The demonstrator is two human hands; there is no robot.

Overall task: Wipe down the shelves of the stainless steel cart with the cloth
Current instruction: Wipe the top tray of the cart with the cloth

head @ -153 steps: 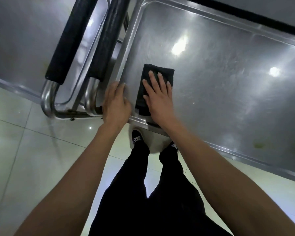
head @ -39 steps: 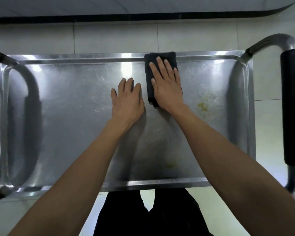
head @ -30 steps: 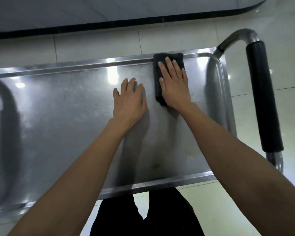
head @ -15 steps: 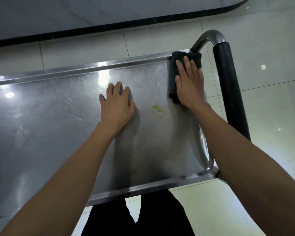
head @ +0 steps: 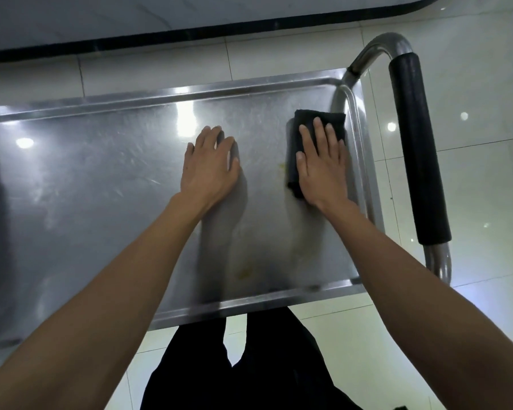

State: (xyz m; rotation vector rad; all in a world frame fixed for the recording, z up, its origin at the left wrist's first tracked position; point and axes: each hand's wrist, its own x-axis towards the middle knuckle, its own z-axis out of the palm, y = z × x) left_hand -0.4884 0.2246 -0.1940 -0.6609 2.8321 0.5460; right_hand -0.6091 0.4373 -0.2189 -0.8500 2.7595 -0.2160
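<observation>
My hands are both flat on the top shelf. The left hand lies open with fingers spread, holding nothing, just bracing me on the steel. The right hand is open too, fingers straight, pressing down on the cloth, which is folded dark under my palm and sticks out past my fingertips and to the thumb side.

Nearest me are my dark trousers and the front rim of the shelf. Further in, a faint yellowish smear sits on the steel between my forearms, and another small yellow mark lies just beside the left edge of the cloth. Beyond the hands the far rim catches the light, and the padded handle runs down the right side.

Half a second ago the cloth was up in the far right corner against the rim; I have since drawn it back toward me along the right edge, and my left hand has barely shifted. So I judge the far strip and that corner are done, and this stroke is clearing the right end. The two yellow marks look untouched yet, so the pass should sweep left over them. I cannot see any lower shelves from here.
</observation>
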